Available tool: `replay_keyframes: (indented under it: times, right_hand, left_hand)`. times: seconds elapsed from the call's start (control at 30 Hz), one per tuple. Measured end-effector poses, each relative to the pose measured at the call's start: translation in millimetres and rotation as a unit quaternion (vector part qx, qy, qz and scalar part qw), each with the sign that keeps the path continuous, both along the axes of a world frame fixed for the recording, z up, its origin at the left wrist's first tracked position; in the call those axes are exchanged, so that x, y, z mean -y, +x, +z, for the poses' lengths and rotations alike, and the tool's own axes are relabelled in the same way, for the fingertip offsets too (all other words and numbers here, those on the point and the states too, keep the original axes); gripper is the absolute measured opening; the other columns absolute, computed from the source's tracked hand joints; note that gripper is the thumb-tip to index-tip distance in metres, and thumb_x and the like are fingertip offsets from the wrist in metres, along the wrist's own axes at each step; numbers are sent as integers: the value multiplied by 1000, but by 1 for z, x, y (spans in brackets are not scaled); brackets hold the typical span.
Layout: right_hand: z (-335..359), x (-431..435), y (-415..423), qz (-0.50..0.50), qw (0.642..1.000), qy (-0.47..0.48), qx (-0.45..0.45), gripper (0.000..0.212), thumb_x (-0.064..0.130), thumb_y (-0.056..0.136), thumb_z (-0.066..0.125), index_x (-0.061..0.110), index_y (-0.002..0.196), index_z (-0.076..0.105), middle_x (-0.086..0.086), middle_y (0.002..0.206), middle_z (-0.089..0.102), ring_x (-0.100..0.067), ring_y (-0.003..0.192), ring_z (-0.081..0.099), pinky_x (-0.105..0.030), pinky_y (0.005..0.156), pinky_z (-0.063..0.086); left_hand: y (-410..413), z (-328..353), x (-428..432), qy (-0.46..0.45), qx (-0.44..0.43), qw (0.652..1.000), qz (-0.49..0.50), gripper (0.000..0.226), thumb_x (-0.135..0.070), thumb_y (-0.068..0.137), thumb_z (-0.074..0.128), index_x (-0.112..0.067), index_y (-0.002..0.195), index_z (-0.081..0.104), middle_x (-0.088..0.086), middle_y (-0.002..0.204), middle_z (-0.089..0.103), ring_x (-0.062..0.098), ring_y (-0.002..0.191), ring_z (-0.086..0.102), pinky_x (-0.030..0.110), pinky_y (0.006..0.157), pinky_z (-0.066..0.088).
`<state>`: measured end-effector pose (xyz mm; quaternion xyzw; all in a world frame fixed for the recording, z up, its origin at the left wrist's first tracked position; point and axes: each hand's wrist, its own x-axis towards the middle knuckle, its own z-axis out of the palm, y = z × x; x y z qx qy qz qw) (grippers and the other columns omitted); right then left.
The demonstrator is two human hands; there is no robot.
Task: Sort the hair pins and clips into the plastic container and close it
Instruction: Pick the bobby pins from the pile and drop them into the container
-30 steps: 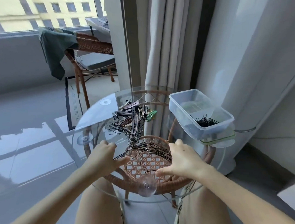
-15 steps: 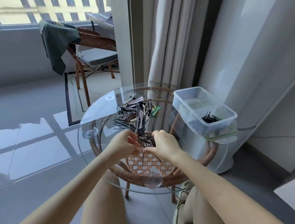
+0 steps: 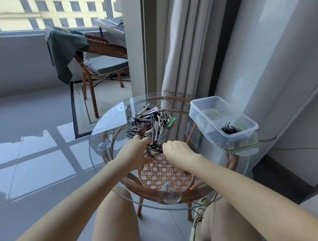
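While the plastic container (image 3: pixel 222 121) sits open at the right edge of the glass table (image 3: pixel 104 133), only a small cluster of black pins (image 3: pixel 230 130) lies in its near compartment, the far one bare. Its green-rimmed lid (image 3: pixel 247 147) lies beneath. Left hand (image 3: pixel 135 150) and right hand (image 3: pixel 177 152) curl around loose hair pins (image 3: pixel 155 149) beside the heaped clips (image 3: pixel 151 120)

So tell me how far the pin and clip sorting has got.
Done: one small batch of black pins lies in the open plastic container. In hand: the left hand and right hand are bunching loose pins on the glass table. Left: the clip pile, most pins, and the green-rimmed lid under the container.
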<state>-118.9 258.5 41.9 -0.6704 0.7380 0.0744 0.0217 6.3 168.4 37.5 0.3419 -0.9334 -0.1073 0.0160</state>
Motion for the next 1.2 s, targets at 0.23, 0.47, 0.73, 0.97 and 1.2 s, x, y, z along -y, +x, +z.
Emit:
replay_keyframes:
  times: [0.23, 0.47, 0.73, 0.97, 1.2]
  right_hand:
    - [0, -11, -15, -5, 996, -22, 82, 13, 0, 93, 39, 12, 88, 38, -11, 94, 53, -29, 85, 54, -32, 66, 34]
    - [53, -37, -50, -24, 985, -89, 145, 17, 19, 98, 38, 15, 82, 35, 3, 78, 42, -19, 72, 40, -27, 66, 27]
    - [96, -65, -134, -99, 983, -128, 88, 18, 17, 97, 41, 11, 80, 40, -4, 78, 49, -28, 75, 46, -34, 64, 27]
    - [80, -79, -189, -100, 995, -23, 1, 17, 18, 97, 42, 15, 82, 35, -2, 85, 51, -25, 79, 53, -33, 66, 33]
    - [59, -60, -201, -31, 998, 61, -13, 7, 8, 91, 47, 7, 85, 50, -5, 87, 58, -21, 79, 56, -34, 68, 39]
  left_hand:
    - [7, -6, -1, 31, -16, 999, -25, 71, -39, 76, 69, -15, 136, 41, 7, 129, 53, 23, 114, 53, 32, 97, 45]
    - [-12, 0, -4, 14, 34, 994, -106, 73, -43, 77, 65, -20, 140, 35, 3, 126, 52, 18, 114, 48, 29, 98, 42]
    - [-37, 0, -15, -6, 45, 985, -166, 69, -52, 76, 58, -35, 138, 33, 1, 122, 46, 12, 105, 40, 29, 95, 45]
    - [-52, 5, -31, 11, 82, 978, -190, 77, -77, 69, 37, -38, 136, 35, 2, 131, 41, 19, 121, 36, 35, 96, 43]
    - [-54, 0, -29, 15, 38, 977, -211, 37, -41, 82, 61, -34, 117, 54, -5, 122, 47, 14, 116, 39, 30, 100, 40]
